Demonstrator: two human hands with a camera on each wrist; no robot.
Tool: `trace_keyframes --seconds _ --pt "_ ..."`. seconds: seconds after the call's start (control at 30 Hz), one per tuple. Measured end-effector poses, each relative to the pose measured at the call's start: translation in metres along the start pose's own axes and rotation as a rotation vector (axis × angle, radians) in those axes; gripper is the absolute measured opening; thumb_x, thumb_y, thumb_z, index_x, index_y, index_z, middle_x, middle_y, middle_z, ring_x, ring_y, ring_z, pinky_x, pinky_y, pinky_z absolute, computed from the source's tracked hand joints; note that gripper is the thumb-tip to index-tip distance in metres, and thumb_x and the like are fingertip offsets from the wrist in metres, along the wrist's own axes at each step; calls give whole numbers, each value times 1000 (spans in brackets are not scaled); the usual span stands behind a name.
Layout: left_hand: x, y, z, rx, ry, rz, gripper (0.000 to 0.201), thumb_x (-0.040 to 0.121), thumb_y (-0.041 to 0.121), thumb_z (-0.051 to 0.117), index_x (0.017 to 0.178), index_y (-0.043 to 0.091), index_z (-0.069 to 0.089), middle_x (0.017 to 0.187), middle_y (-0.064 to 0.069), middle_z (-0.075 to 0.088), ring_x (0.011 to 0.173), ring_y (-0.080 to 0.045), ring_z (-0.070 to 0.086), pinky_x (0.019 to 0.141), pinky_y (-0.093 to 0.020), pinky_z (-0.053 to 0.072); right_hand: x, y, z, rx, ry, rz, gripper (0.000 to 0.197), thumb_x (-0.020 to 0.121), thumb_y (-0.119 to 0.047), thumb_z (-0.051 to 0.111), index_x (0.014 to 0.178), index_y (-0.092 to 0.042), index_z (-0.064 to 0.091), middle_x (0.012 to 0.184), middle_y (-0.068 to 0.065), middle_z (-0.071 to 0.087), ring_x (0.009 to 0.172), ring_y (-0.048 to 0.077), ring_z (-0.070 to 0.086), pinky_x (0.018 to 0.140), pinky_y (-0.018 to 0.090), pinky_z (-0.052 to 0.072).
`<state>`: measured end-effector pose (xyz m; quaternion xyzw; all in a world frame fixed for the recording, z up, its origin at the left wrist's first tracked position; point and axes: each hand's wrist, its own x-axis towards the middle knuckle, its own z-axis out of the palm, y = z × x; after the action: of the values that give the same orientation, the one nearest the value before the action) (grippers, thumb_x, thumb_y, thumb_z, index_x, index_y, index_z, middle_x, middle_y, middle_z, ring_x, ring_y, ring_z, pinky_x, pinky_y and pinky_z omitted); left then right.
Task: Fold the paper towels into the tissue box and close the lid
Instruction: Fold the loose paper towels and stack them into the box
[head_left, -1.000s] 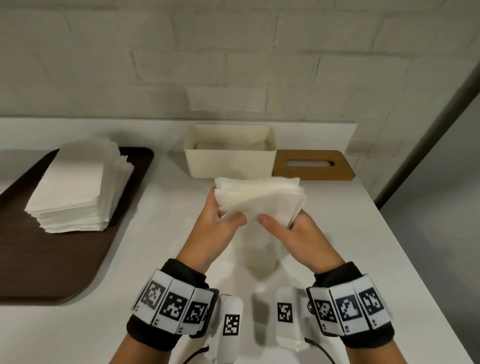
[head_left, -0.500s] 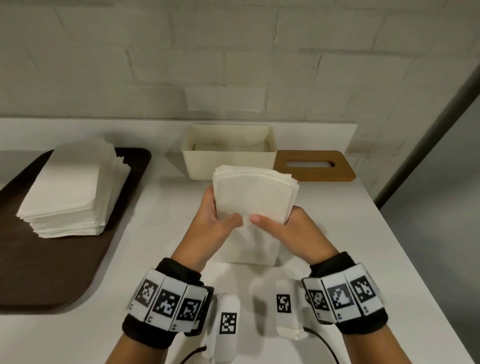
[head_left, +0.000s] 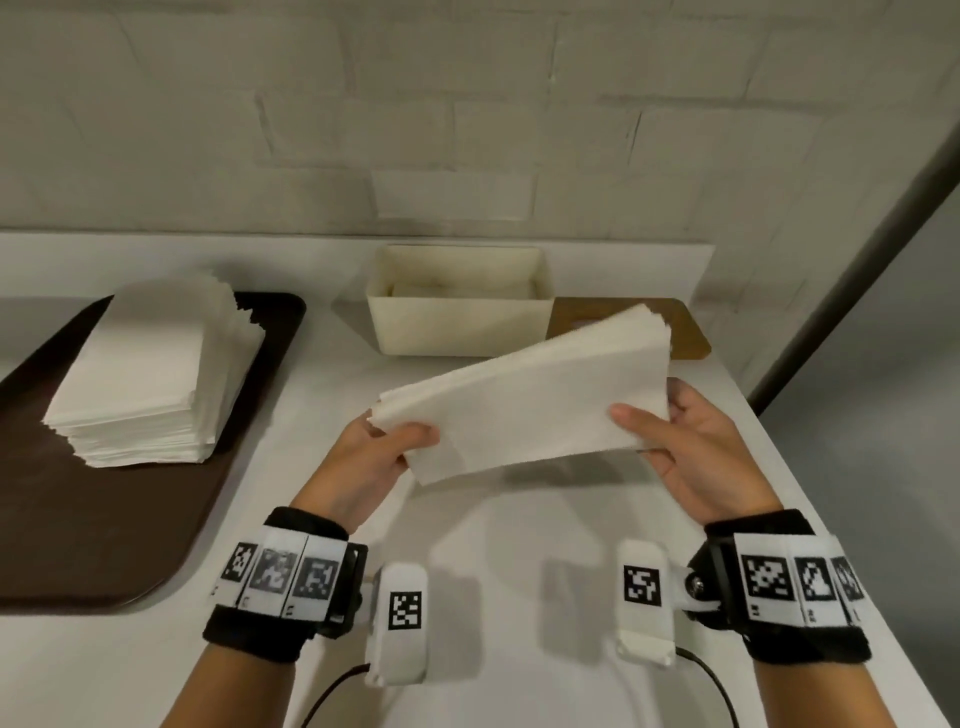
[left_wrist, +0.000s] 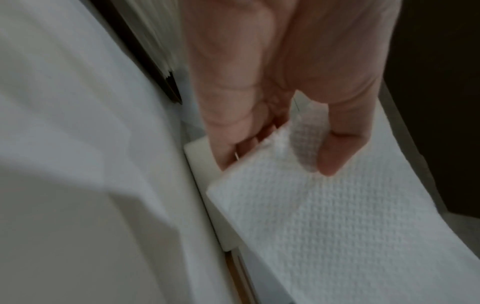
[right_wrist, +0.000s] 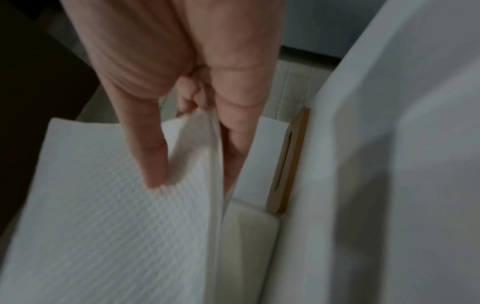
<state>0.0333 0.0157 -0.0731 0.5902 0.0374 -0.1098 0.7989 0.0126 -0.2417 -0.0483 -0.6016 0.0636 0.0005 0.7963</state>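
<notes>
Both hands hold a folded wad of white paper towels (head_left: 524, 395) above the counter, its right end tilted up. My left hand (head_left: 387, 449) pinches the near left corner, thumb on top, and the left wrist view shows that pinch on the paper towels (left_wrist: 324, 216). My right hand (head_left: 670, 431) pinches the right end, thumb on top and fingers beneath, with the same paper towels (right_wrist: 103, 226) filling the right wrist view. Behind them stands the open cream tissue box (head_left: 460, 325) with some towels lying inside. Its wooden lid (head_left: 685, 327) lies flat to the right of the box, partly hidden by the wad.
A dark brown tray (head_left: 104, 509) on the left carries a tall stack of unfolded white towels (head_left: 150, 369). The white counter (head_left: 519, 545) ends at a brick wall behind and drops off at the right edge. Wrist camera units and cables hang near the front.
The wad stood upright between close hands; now the hands have spread apart and turned it to lie lengthwise, right end raised, nearer the box.
</notes>
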Motion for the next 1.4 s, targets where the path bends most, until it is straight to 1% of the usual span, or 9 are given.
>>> trace_keyframes --seconds 0.07,0.13,0.27,0.43,0.63,0.93,1.1,1.2,1.4 --pt "5 -2 -3 81 -31 7 35 61 -3 70 91 10 57 83 -2 66 79 -13 64 74 -21 51 2 11 -5 -172 8 29 31 70 1 70 93 -18 60 96 0 70 88 14 67 71 16 57" --pt "7 -6 -3 237 -36 0 28 70 -8 66 77 14 49 78 0 53 74 -12 52 67 -16 40 5 22 -6 -357 26 57 26 77 8 65 90 -14 60 95 2 65 87 17 61 70 15 52" --pt "13 -19 -5 399 -68 -54 23 64 4 64 76 18 51 78 3 51 76 -14 46 63 -20 36 14 39 -9 -538 -11 133 32 79 9 61 100 -15 57 99 5 61 93 20 57 82 32 46" --pt "15 -22 -4 290 -114 -38 47 56 0 63 95 26 61 98 8 62 87 -6 58 66 -8 48 20 46 -13 -433 -32 201 52 80 12 56 116 -23 40 97 -3 52 86 11 51 70 27 45" --pt "20 -27 -3 227 -103 -26 52 71 -15 67 100 27 61 94 8 66 85 -5 64 73 -15 54 19 46 -9 -337 -110 222 46 82 12 55 113 -20 45 109 5 58 103 21 55 92 36 46" --pt "20 -25 -6 354 -187 -81 26 54 6 74 75 18 63 66 13 66 62 3 61 57 -9 46 21 37 -16 -398 -255 246 28 78 8 63 83 -19 62 79 -3 62 75 9 58 62 14 50" --pt "25 -17 -10 341 -191 -57 27 54 0 78 65 16 60 66 11 67 66 -3 62 59 -8 47 26 31 -17 -306 -92 118 23 80 2 63 91 -17 63 86 -5 68 80 7 63 68 9 53" --pt "28 -14 -17 298 -181 -32 25 41 13 79 56 23 62 70 9 68 68 -4 64 64 -11 50 27 29 -18 -271 -133 84 25 80 1 63 93 -20 63 88 -8 70 79 2 67 70 9 53" --pt "29 -20 -27 404 -177 -98 46 36 21 78 79 19 62 76 10 66 73 -5 62 63 -14 48 31 39 -15 -518 -237 259 24 80 -4 67 89 -23 56 90 -4 59 84 9 58 75 20 53"
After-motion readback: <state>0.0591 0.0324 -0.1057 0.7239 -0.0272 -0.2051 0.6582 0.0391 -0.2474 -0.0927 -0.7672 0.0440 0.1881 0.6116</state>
